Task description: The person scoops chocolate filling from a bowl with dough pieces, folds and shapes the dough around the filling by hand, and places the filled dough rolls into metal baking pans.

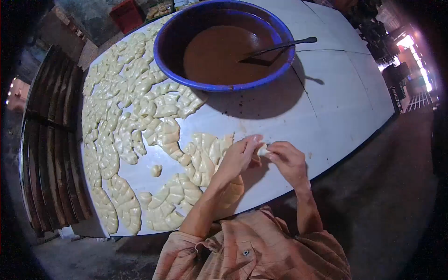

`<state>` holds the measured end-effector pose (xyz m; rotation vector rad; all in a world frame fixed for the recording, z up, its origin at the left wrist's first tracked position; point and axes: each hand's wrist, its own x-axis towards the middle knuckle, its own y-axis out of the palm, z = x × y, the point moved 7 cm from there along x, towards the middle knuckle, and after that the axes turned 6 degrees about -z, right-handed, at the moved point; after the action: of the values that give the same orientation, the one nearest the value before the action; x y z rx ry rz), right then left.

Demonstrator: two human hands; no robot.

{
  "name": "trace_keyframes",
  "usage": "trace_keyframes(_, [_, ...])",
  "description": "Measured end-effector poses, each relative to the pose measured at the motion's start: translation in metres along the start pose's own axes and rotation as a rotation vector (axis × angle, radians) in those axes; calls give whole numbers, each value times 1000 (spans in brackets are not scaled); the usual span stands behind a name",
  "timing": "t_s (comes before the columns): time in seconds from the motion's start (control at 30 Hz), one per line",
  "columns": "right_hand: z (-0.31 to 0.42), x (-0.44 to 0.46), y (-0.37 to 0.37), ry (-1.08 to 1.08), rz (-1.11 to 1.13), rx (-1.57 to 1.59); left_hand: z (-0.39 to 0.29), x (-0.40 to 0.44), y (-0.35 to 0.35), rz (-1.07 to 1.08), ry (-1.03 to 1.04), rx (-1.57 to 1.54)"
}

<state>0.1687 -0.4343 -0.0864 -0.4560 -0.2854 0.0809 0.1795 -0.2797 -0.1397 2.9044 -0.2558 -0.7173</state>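
A small piece of pale dough (262,150) is pinched between my two hands above the white table (326,135). My left hand (241,156) has its fingers closed at the piece's left side, its forearm passing over flattened dough. From the right, my right hand (288,161) grips the piece between thumb and fingers. Many glossy, flattened pieces of dough (204,156) lie close together across the table's left half. One small lone lump of dough (156,171) sits in a gap among them.
A large blue basin (224,87) of brown filling (219,53) stands at the table's far side, with a dark-handled utensil (284,45) resting in it. Dark ridged trays (51,140) stand left of the table. A red crate (127,16) is at the back left.
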Motion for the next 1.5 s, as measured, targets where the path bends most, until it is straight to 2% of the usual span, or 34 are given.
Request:
trace_keyframes(0.07, [-25, -8, -12, 247, -19, 96, -13, -6, -4, -141, 128, 253])
trace_keyframes(0.1, [-40, -13, -14, 346, -14, 154, -10, -1, -12, -165, 316, 525])
trace_keyframes(0.13, [-56, -20, -15, 447, -12, 214, -14, -3, -11, -117, 384, 667])
trace_keyframes(0.17, [-72, -23, -8, 460, 103, 134, -19, -5, -7, -66, 453, 809])
trace_keyframes(0.23, [-66, -22, -1, 263, 191, -72, -17, -5, 3, 20, 581, 1046])
trace_keyframes(0.4, [-26, -16, 9, -108, 235, -407, 8, 11, 14, 95, 539, 1040])
trace_keyframes(0.47, [-35, -18, 10, -6, 266, -341, 9, 12, 18, 97, 515, 1101])
trace_keyframes(0.5, [-37, -18, 11, 30, 282, -295, 10, 10, 16, 55, 579, 1055])
trace_keyframes(0.57, [-37, -19, 13, 86, 309, -275, 13, 8, 13, 22, 541, 1029])
trace_keyframes(0.67, [-51, -26, 16, 72, 309, -403, 13, 6, 15, 13, 490, 1064])
trace_keyframes(0.73, [-35, -23, 12, -168, 191, -502, 14, 8, 17, 13, 516, 1091])
trace_keyframes(0.77, [-31, -23, 15, -203, 224, -523, 15, 7, 15, 7, 514, 1099])
trace_keyframes(0.87, [-30, -23, 21, -159, 304, -608, 15, 6, 13, 44, 495, 1138])
trace_keyframes(1.03, [-21, -24, 15, -118, 231, -454, -8, -31, 0, 16, 499, 1028])
trace_keyframes(1.07, [-14, -24, 14, -129, 190, -481, -16, -43, -6, -25, 582, 1045])
trace_keyframes(1.1, [-9, -19, 12, -127, 134, -534, -12, -45, -16, -61, 579, 1030])
trace_keyframes(1.17, [-14, -28, 16, -117, 23, -571, -13, -60, -39, -93, 673, 903])
trace_keyframes(1.2, [-20, -31, 20, -108, -25, -549, -19, -68, -48, -168, 566, 913])
trace_keyframes(1.23, [-5, -25, 21, -44, -45, -503, -17, -72, -60, -199, 568, 841])
trace_keyframes(1.33, [27, -20, 47, -236, -42, -486, -8, -98, -110, -394, 617, 763])
trace_keyframes(1.4, [31, -15, 74, -175, -20, -411, 2, -115, -148, -574, 632, 807])
trace_keyframes(1.47, [34, -17, 119, -326, 54, -329, -3, -136, -174, -747, 741, 907])
trace_keyframes(1.5, [47, -19, 138, -428, 99, -340, -7, -149, -179, -782, 673, 948])
